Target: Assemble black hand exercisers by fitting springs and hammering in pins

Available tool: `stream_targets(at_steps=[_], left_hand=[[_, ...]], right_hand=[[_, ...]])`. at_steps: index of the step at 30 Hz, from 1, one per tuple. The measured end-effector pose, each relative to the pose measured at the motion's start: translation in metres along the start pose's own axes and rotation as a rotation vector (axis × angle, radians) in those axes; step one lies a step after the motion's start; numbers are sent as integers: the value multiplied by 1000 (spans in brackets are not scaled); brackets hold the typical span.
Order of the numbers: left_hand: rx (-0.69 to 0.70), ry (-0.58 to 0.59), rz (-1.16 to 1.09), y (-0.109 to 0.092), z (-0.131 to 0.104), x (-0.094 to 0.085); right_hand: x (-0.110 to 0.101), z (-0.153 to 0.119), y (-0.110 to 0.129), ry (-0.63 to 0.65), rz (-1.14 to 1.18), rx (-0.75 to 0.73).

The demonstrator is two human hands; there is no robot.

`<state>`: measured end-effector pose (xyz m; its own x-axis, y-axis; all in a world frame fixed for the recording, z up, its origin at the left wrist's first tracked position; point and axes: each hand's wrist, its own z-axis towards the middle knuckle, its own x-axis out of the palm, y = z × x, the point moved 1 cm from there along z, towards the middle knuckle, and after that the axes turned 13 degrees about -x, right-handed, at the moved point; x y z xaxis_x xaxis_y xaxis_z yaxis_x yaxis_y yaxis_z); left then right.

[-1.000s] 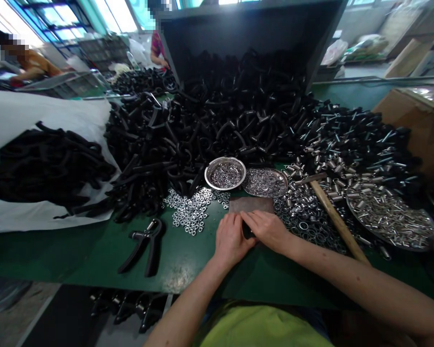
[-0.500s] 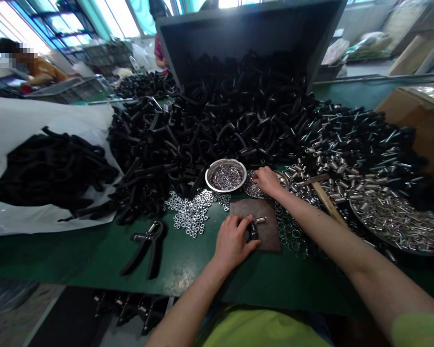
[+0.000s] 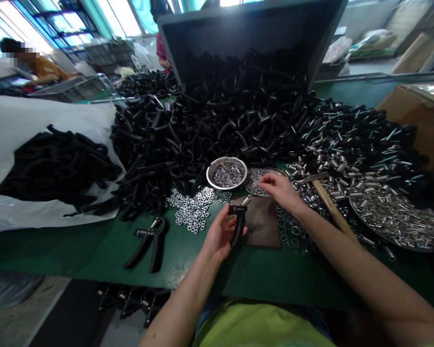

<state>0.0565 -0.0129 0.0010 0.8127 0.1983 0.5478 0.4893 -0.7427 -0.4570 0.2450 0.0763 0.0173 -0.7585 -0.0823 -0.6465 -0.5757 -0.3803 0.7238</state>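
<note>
My left hand (image 3: 219, 237) is closed around a black hand-grip handle (image 3: 239, 224), lifted over the left edge of a brown pad (image 3: 263, 224). A coil spring (image 3: 246, 200) sticks up from the handle's upper end. My right hand (image 3: 280, 189) is at the front right of a shallow plate of small metal parts (image 3: 255, 179), thumb and fingers pinched together. Whatever the pinch holds is too small to make out. Left of that plate stands a steel bowl of small metal pins (image 3: 226, 174). An assembled black hand grip (image 3: 148, 243) lies on the green table to the left.
Loose nuts (image 3: 191, 209) lie before the bowl, and metal rings (image 3: 291, 231) right of the pad. A hammer (image 3: 334, 212) rests among springs, beside a large plate of pins (image 3: 398, 219). Black handles (image 3: 217, 120) are heaped behind, spilling from a grey crate (image 3: 249, 29). People sit farther back.
My left hand has raised the handle off the pad and turned it, so the spring now points up. My right hand has drawn back slightly to the right from the plate's middle.
</note>
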Motion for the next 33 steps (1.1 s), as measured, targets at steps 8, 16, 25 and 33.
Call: stream_targets(at_steps=[8,16,25,33], left_hand=[[-123,199,-270,7,-15,7],[-13,114,17,4,-5,-4],[676,-143,1359,-7,13,-7],[925,-312,1763,21,8,-12]], right_hand=[[22,-52,51,-69,241,-199],[24,-48,30,-25,-42,-449],[23,-41,-12,273,-753,-1145],[24,-58,-6,348,-785,-1084]])
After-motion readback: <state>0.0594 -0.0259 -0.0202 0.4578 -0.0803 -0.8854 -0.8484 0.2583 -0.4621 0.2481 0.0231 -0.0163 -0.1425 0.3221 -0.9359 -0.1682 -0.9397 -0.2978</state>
